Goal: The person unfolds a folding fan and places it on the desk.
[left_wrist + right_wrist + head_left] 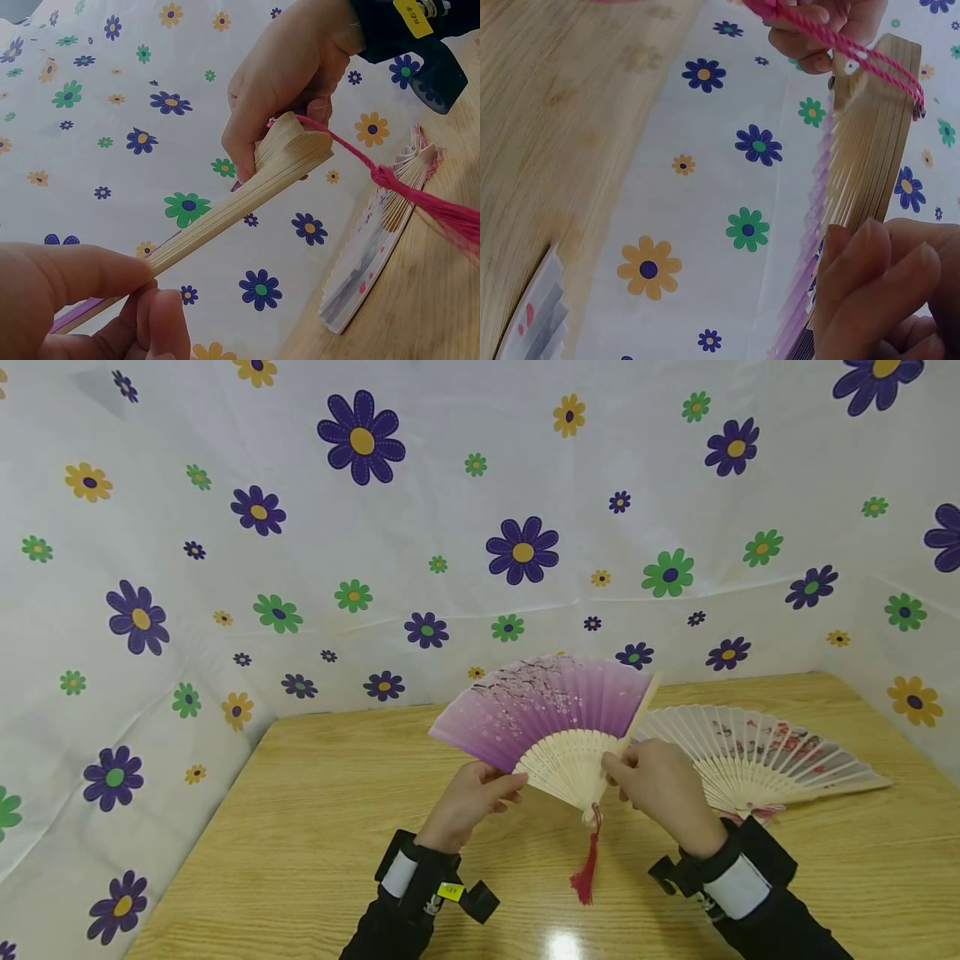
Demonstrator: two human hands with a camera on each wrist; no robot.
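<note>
A purple folding fan (pixel 551 702) with white blossom branches and pale slatted ribs is spread partway, held above the table between both hands. My left hand (pixel 474 802) pinches its left outer rib between thumb and fingers. On the other side my right hand (pixel 667 785) grips the right outer rib, thumb in front. From the pivot hangs a red tassel (pixel 586 868); its cord (pixel 337 139) crosses the left wrist view. Behind the right hand, a white folding fan (pixel 780 747) with red flowers lies spread on the table, its pivot partly hidden by the right wrist.
The wooden table (pixel 300 827) stretches beneath both hands. A white cloth (pixel 420 502) printed with purple, green and orange flowers hangs behind it and along both sides. Black straps with small cameras (pixel 480 902) sit on both wrists.
</note>
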